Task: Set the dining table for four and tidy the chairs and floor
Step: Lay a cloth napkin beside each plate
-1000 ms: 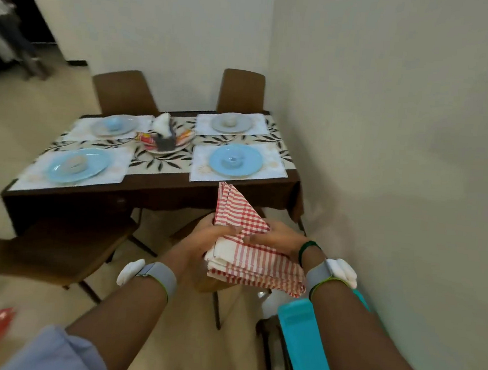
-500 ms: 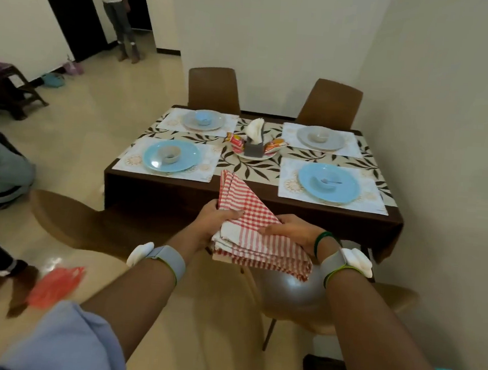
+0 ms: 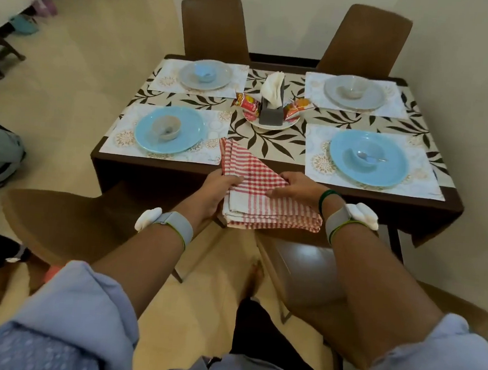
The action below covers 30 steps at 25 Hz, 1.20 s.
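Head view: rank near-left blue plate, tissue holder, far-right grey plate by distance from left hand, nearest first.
From the left hand, gripping the checked cloth:
1. Blue plate, near-left setting.
2. Tissue holder, table centre.
3. Grey plate, far-right corner.

1. Left hand [image 3: 215,194] grips folded cloth [image 3: 267,208] at its edge, thumb on top, fingers under
2. Right hand [image 3: 299,189] palm down, pinches cloth top
3. Both forearms bare, stretched forward, grey bands [image 3: 175,226] on wrists, sleeves [image 3: 81,303] pushed up
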Each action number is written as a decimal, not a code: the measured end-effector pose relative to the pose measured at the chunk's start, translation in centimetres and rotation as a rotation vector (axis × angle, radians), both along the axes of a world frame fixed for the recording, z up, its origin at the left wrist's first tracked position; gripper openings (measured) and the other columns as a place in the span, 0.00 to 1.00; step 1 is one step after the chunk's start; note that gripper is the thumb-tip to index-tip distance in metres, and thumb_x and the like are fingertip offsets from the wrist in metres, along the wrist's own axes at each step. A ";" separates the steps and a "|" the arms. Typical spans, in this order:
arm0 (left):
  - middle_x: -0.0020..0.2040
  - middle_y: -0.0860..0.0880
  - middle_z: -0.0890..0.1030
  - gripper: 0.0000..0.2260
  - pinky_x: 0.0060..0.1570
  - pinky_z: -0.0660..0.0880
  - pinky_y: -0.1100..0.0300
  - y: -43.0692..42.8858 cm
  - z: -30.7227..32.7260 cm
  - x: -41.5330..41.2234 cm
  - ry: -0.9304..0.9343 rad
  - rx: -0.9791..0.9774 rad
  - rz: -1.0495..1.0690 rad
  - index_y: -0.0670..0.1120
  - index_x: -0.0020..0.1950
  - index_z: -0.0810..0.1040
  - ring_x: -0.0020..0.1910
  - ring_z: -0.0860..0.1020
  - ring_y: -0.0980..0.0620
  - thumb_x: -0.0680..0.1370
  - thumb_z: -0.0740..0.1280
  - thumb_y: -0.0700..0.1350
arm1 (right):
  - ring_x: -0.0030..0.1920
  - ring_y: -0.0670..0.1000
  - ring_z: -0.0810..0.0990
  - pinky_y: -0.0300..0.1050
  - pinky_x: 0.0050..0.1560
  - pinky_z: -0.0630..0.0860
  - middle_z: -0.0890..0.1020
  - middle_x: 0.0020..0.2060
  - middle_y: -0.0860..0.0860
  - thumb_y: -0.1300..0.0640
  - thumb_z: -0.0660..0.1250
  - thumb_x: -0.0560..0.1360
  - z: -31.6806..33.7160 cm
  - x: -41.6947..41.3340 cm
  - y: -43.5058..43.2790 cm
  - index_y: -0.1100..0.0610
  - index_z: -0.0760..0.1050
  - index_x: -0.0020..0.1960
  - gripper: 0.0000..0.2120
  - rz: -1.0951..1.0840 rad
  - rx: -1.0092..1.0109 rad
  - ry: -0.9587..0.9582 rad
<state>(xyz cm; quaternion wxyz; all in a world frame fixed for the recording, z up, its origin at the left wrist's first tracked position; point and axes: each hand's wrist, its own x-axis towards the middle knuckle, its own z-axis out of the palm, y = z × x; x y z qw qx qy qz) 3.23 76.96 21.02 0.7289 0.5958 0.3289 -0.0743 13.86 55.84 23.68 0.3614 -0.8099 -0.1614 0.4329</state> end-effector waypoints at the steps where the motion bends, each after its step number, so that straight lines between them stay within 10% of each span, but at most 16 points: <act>1: 0.57 0.44 0.85 0.17 0.56 0.82 0.47 0.6 -1.4 2.6 0.025 -0.005 -0.012 0.44 0.66 0.77 0.52 0.86 0.45 0.77 0.73 0.41 | 0.51 0.50 0.82 0.47 0.53 0.78 0.81 0.54 0.48 0.43 0.76 0.71 -1.2 2.5 0.4 0.50 0.73 0.63 0.26 -0.008 -0.008 0.002; 5: 0.56 0.46 0.86 0.17 0.58 0.81 0.45 1.1 -4.7 10.5 0.116 -0.016 -0.053 0.44 0.67 0.77 0.52 0.86 0.45 0.79 0.72 0.44 | 0.49 0.44 0.78 0.37 0.44 0.71 0.78 0.54 0.45 0.45 0.76 0.71 -4.3 10.7 1.1 0.50 0.71 0.69 0.30 -0.062 0.013 0.008; 12: 0.60 0.50 0.84 0.19 0.61 0.79 0.45 1.9 -8.7 22.5 0.196 0.022 -0.069 0.49 0.69 0.75 0.57 0.84 0.48 0.79 0.72 0.48 | 0.57 0.47 0.75 0.36 0.55 0.68 0.77 0.63 0.48 0.49 0.72 0.76 -8.8 22.7 2.0 0.48 0.70 0.73 0.27 -0.050 -0.015 -0.013; 19: 0.75 0.46 0.67 0.38 0.69 0.69 0.46 3.2 -9.7 23.9 0.126 0.824 -0.272 0.48 0.79 0.58 0.73 0.68 0.45 0.75 0.74 0.53 | 0.52 0.51 0.78 0.45 0.54 0.76 0.79 0.52 0.51 0.54 0.73 0.74 -11.4 24.3 4.2 0.55 0.82 0.55 0.11 -0.042 -0.160 -0.368; 22: 0.81 0.47 0.58 0.36 0.77 0.57 0.41 4.9 -8.6 26.3 -0.162 1.321 -0.636 0.51 0.81 0.56 0.79 0.57 0.43 0.78 0.70 0.54 | 0.49 0.50 0.80 0.47 0.53 0.79 0.81 0.47 0.50 0.59 0.71 0.73 -10.5 23.6 4.6 0.55 0.80 0.50 0.06 -0.054 -0.034 -0.354; 25: 0.80 0.49 0.64 0.30 0.78 0.47 0.41 5.6 -7.8 29.9 -0.300 1.332 -1.161 0.55 0.81 0.60 0.80 0.56 0.46 0.80 0.67 0.54 | 0.50 0.50 0.80 0.48 0.55 0.79 0.81 0.50 0.50 0.58 0.71 0.73 -9.5 23.7 4.3 0.52 0.78 0.55 0.11 0.022 -0.046 -0.293; 30: 0.55 0.48 0.79 0.17 0.61 0.71 0.48 5.3 -6.8 33.4 -0.355 1.467 -1.459 0.50 0.63 0.80 0.55 0.75 0.47 0.81 0.61 0.58 | 0.55 0.55 0.79 0.48 0.55 0.77 0.81 0.56 0.53 0.49 0.72 0.73 -9.2 24.1 2.0 0.55 0.78 0.59 0.17 0.048 -0.415 -0.274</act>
